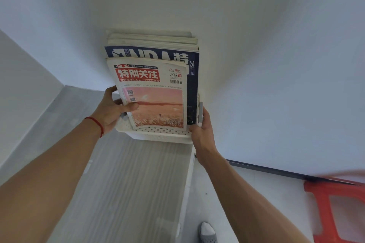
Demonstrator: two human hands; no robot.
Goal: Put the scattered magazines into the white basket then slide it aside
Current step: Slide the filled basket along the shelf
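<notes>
Wall (256, 45) blocks behind the basket (158, 134); bare tabletop (128, 183) lies open in front.

Both forearms are bare and sleeveless, the left hand (110, 110) wearing a thin red string bracelet (96, 124) at the wrist, the right hand (201, 134) unadorned, and a grey perforated clog (208, 235) over a white sock at five o'clock.

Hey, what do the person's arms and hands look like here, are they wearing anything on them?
Both forearms are bare, with no sleeves in view and no gloves. The left hand has a thin red string bracelet around its wrist. The right hand shows no ring, watch or band on the parts that are visible.
</notes>
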